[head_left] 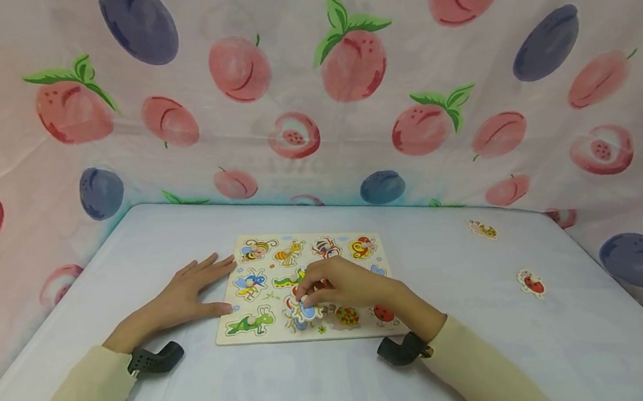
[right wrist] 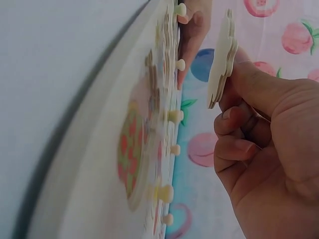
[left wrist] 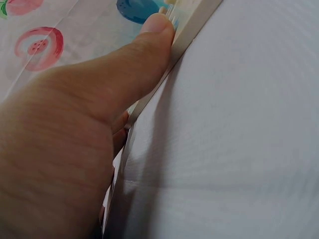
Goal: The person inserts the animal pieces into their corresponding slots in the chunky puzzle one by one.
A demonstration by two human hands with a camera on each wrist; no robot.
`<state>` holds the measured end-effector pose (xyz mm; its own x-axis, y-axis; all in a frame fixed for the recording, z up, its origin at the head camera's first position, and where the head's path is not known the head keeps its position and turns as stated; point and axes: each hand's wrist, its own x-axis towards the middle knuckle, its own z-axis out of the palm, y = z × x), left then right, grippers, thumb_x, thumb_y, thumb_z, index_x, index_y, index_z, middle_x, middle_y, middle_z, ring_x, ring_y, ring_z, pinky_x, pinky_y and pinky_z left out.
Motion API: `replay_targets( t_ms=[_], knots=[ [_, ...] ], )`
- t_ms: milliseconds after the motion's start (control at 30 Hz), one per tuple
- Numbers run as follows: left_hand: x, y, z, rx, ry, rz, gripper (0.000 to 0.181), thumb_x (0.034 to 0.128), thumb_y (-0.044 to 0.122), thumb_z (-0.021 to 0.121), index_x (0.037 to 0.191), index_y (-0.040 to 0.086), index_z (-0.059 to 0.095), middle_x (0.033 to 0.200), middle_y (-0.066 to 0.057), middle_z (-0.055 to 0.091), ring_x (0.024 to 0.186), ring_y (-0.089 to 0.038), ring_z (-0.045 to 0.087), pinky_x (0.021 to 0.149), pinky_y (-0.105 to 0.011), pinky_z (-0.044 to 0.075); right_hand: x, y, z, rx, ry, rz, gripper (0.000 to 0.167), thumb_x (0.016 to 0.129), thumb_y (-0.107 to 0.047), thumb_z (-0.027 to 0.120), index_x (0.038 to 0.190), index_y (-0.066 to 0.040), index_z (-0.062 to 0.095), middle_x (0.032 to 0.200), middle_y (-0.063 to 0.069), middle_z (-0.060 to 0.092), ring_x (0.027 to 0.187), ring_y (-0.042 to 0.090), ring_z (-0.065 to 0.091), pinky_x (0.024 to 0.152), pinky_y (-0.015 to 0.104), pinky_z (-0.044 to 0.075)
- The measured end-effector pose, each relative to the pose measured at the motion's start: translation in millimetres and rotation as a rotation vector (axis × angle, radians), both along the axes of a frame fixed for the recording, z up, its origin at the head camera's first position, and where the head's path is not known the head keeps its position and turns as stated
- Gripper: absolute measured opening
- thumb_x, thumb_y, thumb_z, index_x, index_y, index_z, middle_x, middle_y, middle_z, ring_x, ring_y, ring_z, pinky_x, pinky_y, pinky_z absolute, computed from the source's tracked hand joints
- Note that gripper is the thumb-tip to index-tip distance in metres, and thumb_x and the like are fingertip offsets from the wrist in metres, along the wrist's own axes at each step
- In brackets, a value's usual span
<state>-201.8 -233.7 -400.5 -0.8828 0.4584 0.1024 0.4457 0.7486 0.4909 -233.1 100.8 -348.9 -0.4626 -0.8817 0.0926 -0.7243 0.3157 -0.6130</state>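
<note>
A wooden knob puzzle board (head_left: pixel 225 336) with pictured insects lies on the table. My right hand (head_left: pixel 350 284) pinches a blue insect puzzle piece (head_left: pixel 308 312) above the board's lower middle. In the right wrist view, that piece (right wrist: pixel 222 62) is seen nearly edge-on between thumb and fingers, apart from the board. My left hand (head_left: pixel 186 298) touches the board's left edge with its fingers spread and fairly straight. The left thumb (left wrist: pixel 149 55) rests against the board's edge in the left wrist view. Part of the board's middle is hidden behind my right hand.
A ladybug piece (head_left: pixel 533 283) and a yellowish insect piece (head_left: pixel 483 229) lie on the white tablecloth (head_left: pixel 459 277) to the right of the board. Several pieces with pale knobs (right wrist: pixel 175 116) sit on the board. A fruit-print curtain (head_left: pixel 339 146) rises behind the table.
</note>
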Motion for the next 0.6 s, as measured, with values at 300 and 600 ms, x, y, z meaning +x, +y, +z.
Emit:
replay_targets(
  t_ms=[300,600],
  knots=[
    [-0.9,2.3,0.5,-0.015,0.005,-0.002,0.087,0.0796,0.054,0.070,0.147,0.008,0.038,0.153,-0.008,0.033,0.142,-0.037,0.015,0.112,-0.056,0.006,2.7,-11,-5.2,0.004,-0.023,0.014,0.011,0.088,-0.022,0.068,0.098,-0.017,0.071,0.083,-0.011,0.058,0.073,0.006,0.050,0.063,0.020,0.045],
    [0.5,0.9,-0.2,-0.008,0.018,0.002,0.087,0.0791,0.052,0.071,0.146,0.006,0.039,0.152,-0.009,0.034,0.142,-0.038,0.016,0.112,-0.056,0.007,2.1,-16,-13.1,0.003,-0.019,0.029,0.010,0.089,-0.021,0.068,0.098,-0.016,0.072,0.083,-0.011,0.058,0.073,0.005,0.049,0.062,0.018,0.044]
  ],
)
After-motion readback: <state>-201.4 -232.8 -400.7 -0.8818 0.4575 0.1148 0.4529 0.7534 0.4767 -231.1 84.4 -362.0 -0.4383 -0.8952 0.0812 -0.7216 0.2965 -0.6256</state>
